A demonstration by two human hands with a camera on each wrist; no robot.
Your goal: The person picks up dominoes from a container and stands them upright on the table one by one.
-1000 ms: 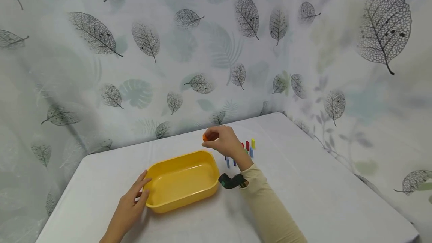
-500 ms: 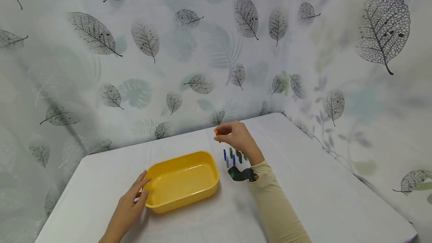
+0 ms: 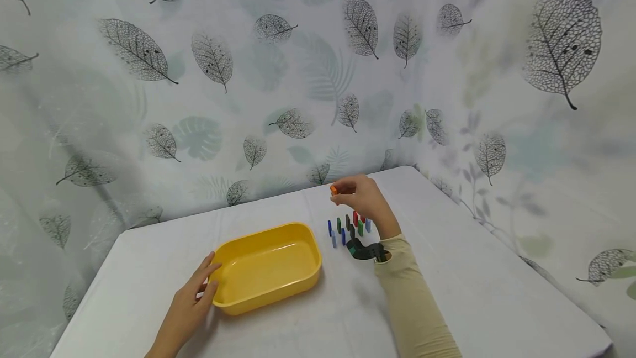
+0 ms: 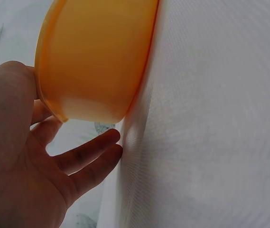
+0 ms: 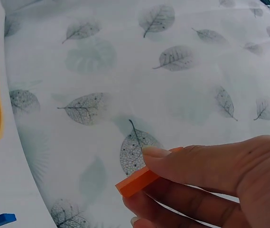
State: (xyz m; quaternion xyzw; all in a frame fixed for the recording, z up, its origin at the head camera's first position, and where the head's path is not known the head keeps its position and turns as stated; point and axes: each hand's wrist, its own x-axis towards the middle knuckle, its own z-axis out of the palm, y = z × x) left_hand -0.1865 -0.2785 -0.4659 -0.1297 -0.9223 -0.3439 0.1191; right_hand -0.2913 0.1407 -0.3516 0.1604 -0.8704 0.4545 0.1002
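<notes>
My right hand [image 3: 364, 195] pinches an orange domino block [image 5: 138, 181] between thumb and fingertips, raised above the table. Just below and nearer in the head view, several narrow blocks stand on edge in rows: blue [image 3: 343, 236], green [image 3: 360, 228], dark [image 3: 348, 222] and red [image 3: 355, 218]. The right hand and wrist hide part of this group. My left hand [image 3: 191, 297] holds the left end of a yellow plastic tub [image 3: 268, 297] by its rim. In the left wrist view, two fingers [image 4: 89, 166] extend under the rim, beside the tub's outer wall.
The tub's inside shows bare. A white cloth covers the table [image 3: 477, 269]. Leaf-printed curtains [image 3: 278, 82] hang behind the table and along its sides. A dark curved mount [image 3: 365, 250] sits at my right wrist.
My right hand has moved rightward and slightly away with the orange domino block, uncovering more of the standing blocks. The left hand stays at the tub, which has not moved.
</notes>
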